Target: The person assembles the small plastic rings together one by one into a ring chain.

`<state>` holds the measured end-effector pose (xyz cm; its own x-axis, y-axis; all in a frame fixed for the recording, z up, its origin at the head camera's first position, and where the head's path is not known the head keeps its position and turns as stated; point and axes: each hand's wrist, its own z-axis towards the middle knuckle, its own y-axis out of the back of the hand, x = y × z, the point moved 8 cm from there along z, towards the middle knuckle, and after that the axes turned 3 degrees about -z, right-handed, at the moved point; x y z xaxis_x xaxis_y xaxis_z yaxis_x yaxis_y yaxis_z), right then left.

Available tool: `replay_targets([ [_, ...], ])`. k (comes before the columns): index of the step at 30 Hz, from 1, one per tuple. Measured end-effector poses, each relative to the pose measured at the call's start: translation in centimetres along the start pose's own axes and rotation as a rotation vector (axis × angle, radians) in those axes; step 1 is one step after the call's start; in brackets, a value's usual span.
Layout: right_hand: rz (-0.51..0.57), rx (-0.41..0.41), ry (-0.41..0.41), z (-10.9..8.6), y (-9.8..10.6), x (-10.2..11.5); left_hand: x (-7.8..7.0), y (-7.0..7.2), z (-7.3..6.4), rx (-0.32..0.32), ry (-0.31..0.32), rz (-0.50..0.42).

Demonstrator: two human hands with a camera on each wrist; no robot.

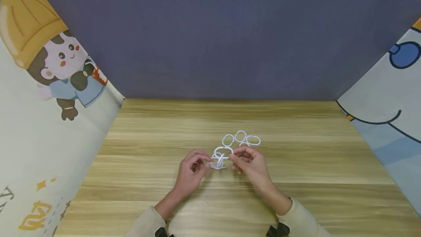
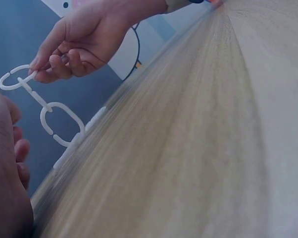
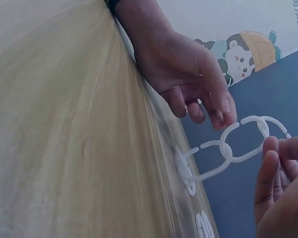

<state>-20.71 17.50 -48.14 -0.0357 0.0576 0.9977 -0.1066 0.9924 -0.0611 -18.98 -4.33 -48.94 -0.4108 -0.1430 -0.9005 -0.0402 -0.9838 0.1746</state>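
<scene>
Several white plastic chain links hang joined together between the two hands. My right hand (image 1: 251,164) pinches the top link (image 1: 224,147) between thumb and index finger; in the left wrist view the same hand (image 2: 84,42) holds that link at its side. Below it hang more joined links (image 2: 62,104), the lowest ones down at the tabletop. My left hand (image 1: 192,169) is at the chain's left, fingers loosely bent and thumb apart from the index finger. In the right wrist view, the left fingertips (image 3: 229,119) are right beside the gap of a hanging link (image 3: 245,159).
Several loose white links (image 1: 253,136) lie on the wooden table (image 1: 148,127), just beyond the right hand. A dark blue panel (image 1: 210,36) rises behind the table, with printed cartoon panels at the left (image 1: 98,134) and right (image 1: 365,94).
</scene>
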Motion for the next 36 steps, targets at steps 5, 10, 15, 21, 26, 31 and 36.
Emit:
replay_targets([
  [5, -0.006, 0.006, -0.003, -0.2, 0.0, -0.1, -0.3, 0.7, 0.0, -0.09, -0.026, -0.035],
  [10, -0.005, 0.02, 0.007, -0.3, -0.1, -0.2, -0.7, 0.7, -0.1, -0.105, -0.059, -0.074],
  [15, -0.004, 0.029, 0.016, -0.3, 0.0, -0.4, -0.7, 0.2, -0.1, -0.119, -0.047, -0.107],
  [21, 0.0, 0.035, 0.006, -0.4, 0.1, -0.7, -1.1, -0.1, -0.2, -0.131, -0.035, -0.127],
  [26, 0.01, 0.052, 0.009, -0.5, -0.1, -0.8, -2.0, 0.0, 0.0, -0.121, -0.029, -0.124],
  [31, 0.018, 0.069, 0.019, -0.6, -0.2, -0.8, -2.3, -0.3, 0.1, -0.084, -0.008, -0.092],
  [36, 0.014, 0.072, 0.008, -0.6, -0.1, -0.9, -2.2, -0.4, 0.3, -0.087, 0.04, -0.101],
])
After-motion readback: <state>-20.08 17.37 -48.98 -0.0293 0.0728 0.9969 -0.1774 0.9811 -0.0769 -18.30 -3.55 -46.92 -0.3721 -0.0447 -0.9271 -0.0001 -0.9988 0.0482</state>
